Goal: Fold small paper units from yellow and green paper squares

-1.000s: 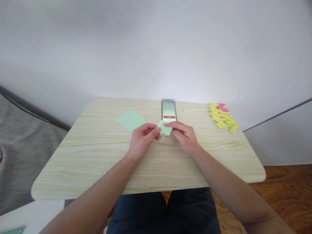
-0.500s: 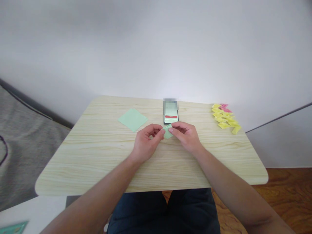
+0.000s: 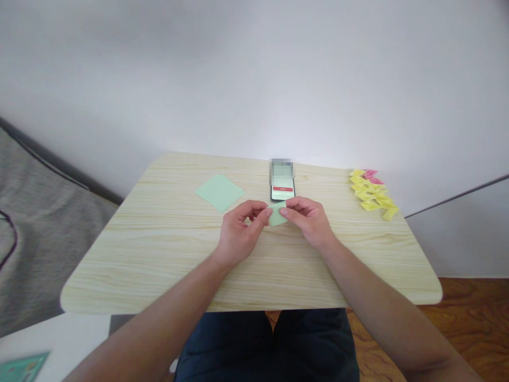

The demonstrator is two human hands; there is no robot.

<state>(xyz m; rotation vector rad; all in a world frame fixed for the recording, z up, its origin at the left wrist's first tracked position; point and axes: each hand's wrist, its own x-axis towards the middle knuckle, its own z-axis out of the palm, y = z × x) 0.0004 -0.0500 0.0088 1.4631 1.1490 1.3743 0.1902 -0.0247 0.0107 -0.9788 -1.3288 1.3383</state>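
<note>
Phone, black-edged with a glossy lit screen: lies flat at the far side of the pale wood-grained tabletop; its upper screen is blurred.
Small folded piece of mint-green paper: just on the near side of the phone, between both hands; roughly four-sided, thin, matt, straight-edged. Whether it touches the wood, I cannot tell.
Left hand: thumb and forefinger pinched on the piece's left edge, other fingers curled.
Right hand: thumb flat on the piece's face, forefinger at its upper corner, gripping it.
Folding done: the green piece is already much smaller than a full sheet; its plain outline suggests a middle stage.
Folding left: the flat mint-green paper squares, left of the phone, look smooth and uncreased; their number is unclear.
Folded shapes: crisp, pointed yellow paper pieces and pink paper pieces, clustered well right of the phone, seemingly finished.
</note>
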